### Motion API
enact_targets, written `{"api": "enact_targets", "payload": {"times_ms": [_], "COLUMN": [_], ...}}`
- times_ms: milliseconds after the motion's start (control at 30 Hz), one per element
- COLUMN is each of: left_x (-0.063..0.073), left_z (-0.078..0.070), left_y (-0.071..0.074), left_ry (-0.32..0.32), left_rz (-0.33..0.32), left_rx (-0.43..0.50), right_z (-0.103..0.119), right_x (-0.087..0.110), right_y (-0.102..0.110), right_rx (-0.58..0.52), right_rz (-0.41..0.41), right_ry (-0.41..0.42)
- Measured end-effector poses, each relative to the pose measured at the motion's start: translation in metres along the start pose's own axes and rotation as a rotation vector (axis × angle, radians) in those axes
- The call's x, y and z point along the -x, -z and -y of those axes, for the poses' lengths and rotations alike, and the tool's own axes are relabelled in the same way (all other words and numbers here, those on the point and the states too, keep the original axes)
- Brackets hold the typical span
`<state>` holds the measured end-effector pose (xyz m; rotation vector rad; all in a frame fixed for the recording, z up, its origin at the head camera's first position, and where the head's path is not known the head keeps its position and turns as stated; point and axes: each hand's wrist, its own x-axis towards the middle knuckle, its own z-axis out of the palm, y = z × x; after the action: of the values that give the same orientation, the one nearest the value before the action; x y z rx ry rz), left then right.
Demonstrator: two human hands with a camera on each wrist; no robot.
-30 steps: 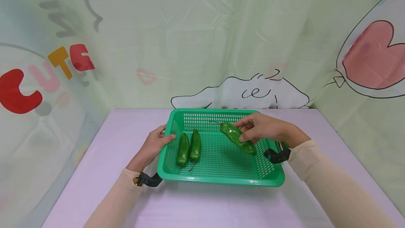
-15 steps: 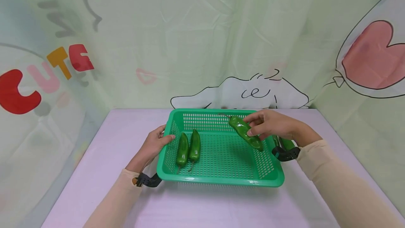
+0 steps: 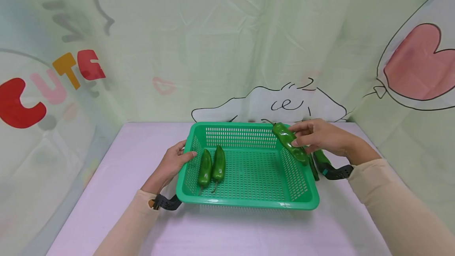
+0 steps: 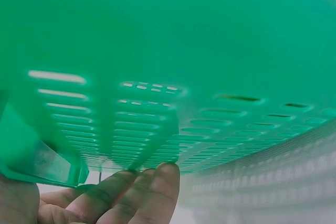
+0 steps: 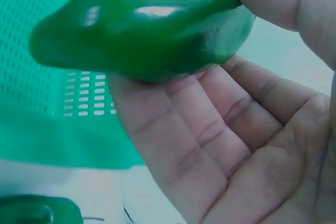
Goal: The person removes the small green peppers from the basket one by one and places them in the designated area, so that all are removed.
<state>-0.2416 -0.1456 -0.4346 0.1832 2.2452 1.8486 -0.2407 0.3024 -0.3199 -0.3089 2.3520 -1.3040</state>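
A green plastic basket (image 3: 249, 204) with slotted walls is in the middle of the head view. My left hand (image 3: 173, 163) grips its left side, thumb over the rim; the left wrist view has the fingers (image 4: 163, 190) against the slotted green plastic from outside. Between the thumb and fingers of my right hand (image 3: 321, 137) is a long green pepper (image 3: 288, 140), held over the basket's right rim with its stem pointing up and left. Inside the basket, one green pepper (image 3: 205, 171) lies beside another green pepper (image 3: 218, 163), near the left wall.
Just outside the basket's right wall, more green peppers (image 3: 321, 157) lie on the pale lilac table (image 3: 245, 234), partly hidden by my right hand and wrist strap. Behind the table hangs a printed cloth (image 3: 213, 50).
My right hand has carried the pepper rightward and slightly up, from above the basket's inside to its right rim. More of the peppers outside shows. The left hand and basket stay put.
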Motion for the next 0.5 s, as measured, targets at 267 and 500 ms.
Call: {"api": "enact_targets", "payload": {"times_ms": [267,500], "left_x": [0.000,0.001], "left_z": [-0.001,-0.002], "left_y": [0.000,0.001], "left_ry": [0.008,0.006], "left_rz": [0.002,-0.001], "left_rx": [-0.009,-0.010], "right_z": [-0.009,-0.018], "right_x": [0.011,0.020], "right_y": [0.012,0.020], "right_rx": [0.006,0.040], "right_rz": [-0.034,-0.096], "right_ry": [0.012,-0.001]}}
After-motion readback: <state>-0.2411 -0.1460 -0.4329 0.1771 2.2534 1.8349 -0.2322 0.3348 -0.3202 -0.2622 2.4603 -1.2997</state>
